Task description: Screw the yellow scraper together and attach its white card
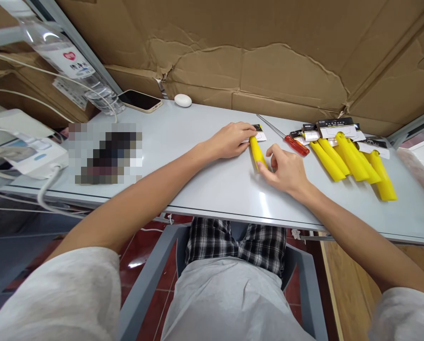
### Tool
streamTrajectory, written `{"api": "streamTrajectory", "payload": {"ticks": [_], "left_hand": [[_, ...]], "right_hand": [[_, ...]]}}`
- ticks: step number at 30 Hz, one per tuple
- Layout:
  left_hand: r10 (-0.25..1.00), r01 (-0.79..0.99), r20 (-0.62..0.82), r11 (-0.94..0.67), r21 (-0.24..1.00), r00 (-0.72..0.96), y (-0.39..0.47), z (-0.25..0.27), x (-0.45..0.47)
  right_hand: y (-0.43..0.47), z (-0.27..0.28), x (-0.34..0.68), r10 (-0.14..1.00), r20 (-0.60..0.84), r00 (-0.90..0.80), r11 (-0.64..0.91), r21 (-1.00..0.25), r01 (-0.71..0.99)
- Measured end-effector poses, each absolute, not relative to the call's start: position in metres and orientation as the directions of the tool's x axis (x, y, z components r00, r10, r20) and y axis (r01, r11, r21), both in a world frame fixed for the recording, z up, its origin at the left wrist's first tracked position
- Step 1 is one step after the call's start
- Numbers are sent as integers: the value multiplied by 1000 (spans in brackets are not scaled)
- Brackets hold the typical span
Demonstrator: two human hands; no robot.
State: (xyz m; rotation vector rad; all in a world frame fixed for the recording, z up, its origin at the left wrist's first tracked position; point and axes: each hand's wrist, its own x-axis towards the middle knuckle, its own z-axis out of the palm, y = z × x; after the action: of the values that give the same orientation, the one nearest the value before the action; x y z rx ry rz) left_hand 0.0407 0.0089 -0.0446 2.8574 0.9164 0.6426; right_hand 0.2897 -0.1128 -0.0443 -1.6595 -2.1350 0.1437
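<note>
A yellow plastic sleeve [257, 154] with a black-and-white header card [259, 134] lies on the grey table, its lower end toward me. My left hand [235, 139] bends over its top, fingertips on the card and thumb against the side of the sleeve, holding it. At the lower end, my right hand [284, 168] has its thumb by the sleeve. The index finger of that hand is curled and apart from the thumb, with a gap between them. Behind the right hand lies a screwdriver with a red handle [297, 145].
Several carded yellow sleeves [352, 156] are piled at the right. A phone [140, 101], a white oval case [183, 100] and a water bottle [67, 59] stand along the back left. White cables and a power strip [37, 154] crowd the left end. Cardboard [250, 71] walls the back.
</note>
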Motion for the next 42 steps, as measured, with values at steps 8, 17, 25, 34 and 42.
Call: {"api": "streamTrajectory", "payload": {"ticks": [8, 17, 25, 34, 42], "left_hand": [[590, 549, 321, -807, 216, 741, 1, -35, 42], [620, 578, 269, -785, 223, 737, 5, -35, 36], [675, 651, 274, -736, 184, 685, 9, -37, 34], [704, 679, 300, -706, 202, 643, 14, -39, 33], [704, 689, 331, -701, 184, 628, 18, -41, 32]], "right_hand": [[-109, -48, 296, 874, 292, -389, 476, -350, 807], [-106, -50, 298, 864, 325, -385, 499, -447, 742], [-106, -54, 298, 835, 374, -403, 541, -431, 722], [-105, -56, 297, 818, 382, -430, 568, -420, 708], [-105, -57, 297, 817, 375, -437, 571, -428, 700]]}}
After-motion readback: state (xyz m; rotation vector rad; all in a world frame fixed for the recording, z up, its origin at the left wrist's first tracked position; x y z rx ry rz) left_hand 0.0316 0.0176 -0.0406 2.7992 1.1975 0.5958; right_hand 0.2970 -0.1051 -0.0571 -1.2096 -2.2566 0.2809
